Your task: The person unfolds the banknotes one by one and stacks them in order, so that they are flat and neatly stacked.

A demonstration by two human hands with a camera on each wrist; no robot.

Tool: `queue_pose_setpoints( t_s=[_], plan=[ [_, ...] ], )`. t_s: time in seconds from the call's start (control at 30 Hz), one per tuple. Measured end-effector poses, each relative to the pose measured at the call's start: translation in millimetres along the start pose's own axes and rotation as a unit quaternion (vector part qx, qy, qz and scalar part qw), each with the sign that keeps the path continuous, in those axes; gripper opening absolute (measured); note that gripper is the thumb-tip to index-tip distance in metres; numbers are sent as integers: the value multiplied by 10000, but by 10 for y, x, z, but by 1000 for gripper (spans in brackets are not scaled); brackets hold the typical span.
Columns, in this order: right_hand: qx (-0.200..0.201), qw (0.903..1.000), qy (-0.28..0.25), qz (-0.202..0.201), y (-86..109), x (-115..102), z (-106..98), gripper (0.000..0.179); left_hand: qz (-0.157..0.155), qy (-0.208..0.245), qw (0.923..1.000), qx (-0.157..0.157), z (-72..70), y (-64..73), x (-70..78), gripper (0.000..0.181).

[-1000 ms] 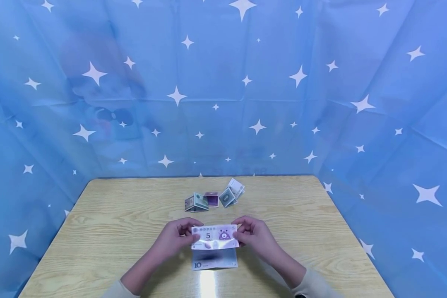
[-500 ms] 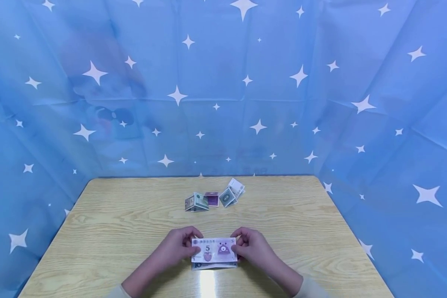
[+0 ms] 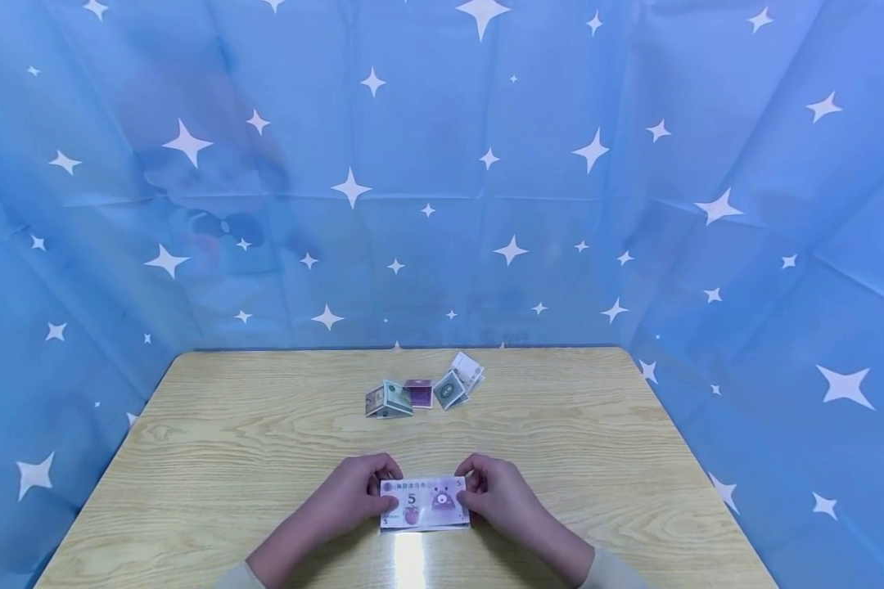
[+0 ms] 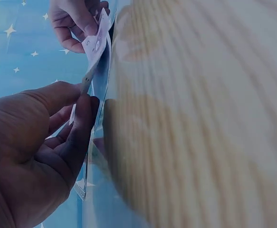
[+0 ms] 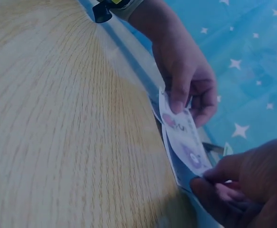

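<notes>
My left hand and right hand pinch the purple-and-white rectangular paper note by opposite short ends, probably to keep it level over the bluish paper note beneath it; a folded green paper note sits beyond it.

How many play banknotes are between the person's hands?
2 visible: the purple 5 note, pinched at its ends by the left hand and right hand, and a bluish note beneath, mostly covered in the head view. More may be hidden.
</notes>
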State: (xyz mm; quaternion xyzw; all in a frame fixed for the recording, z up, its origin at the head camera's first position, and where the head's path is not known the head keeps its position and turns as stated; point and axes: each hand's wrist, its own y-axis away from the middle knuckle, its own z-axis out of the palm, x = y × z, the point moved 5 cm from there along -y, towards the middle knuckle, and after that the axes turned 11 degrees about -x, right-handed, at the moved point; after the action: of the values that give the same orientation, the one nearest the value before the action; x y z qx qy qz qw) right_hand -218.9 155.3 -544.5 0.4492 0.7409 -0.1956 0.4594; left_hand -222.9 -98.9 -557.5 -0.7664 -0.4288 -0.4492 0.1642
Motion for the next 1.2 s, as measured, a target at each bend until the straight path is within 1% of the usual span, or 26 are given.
queue_pose_setpoints(
  t_s=[0.13, 0.27, 0.37, 0.53, 0.7, 0.87, 0.97, 1.1, 1.2],
  plan=[
    [11, 9993, 381, -32, -2, -11, -2, 21, -4, -277, 9996, -51, -4, -14, 2, 28],
    [-30, 9965, 827, -64, -11, -20, 14, 20, 80, -585, 9982, -75, -3, -13, 36, 27],
    [-51, 9943, 1060, -87, -15, -30, 31, 20, 165, -716, 9973, -74, 3, -9, 56, 26],
    [-32, 9921, 1248, -94, -5, -34, 48, 20, 229, -909, 9956, -81, 10, -13, 70, 26],
    [-45, 9902, 1391, -124, 0, -31, 54, 21, 192, -1009, 9947, -75, 9, -11, 81, 27],
    [-41, 9880, 1541, -56, -14, -27, 54, 26, 122, -1210, 9926, -39, 7, -15, 92, 33],
    [-33, 9875, 1573, -81, -21, -31, 53, 27, 140, -1391, 9902, -35, 5, -16, 99, 36],
    [-72, 9864, 1625, -248, -25, -56, 60, 25, 230, -1710, 9848, -178, 15, -25, 116, 33],
    [-126, 9839, 1735, -406, -26, -76, 69, 21, 295, -1755, 9833, -393, 29, -31, 123, 31]
  ],
)
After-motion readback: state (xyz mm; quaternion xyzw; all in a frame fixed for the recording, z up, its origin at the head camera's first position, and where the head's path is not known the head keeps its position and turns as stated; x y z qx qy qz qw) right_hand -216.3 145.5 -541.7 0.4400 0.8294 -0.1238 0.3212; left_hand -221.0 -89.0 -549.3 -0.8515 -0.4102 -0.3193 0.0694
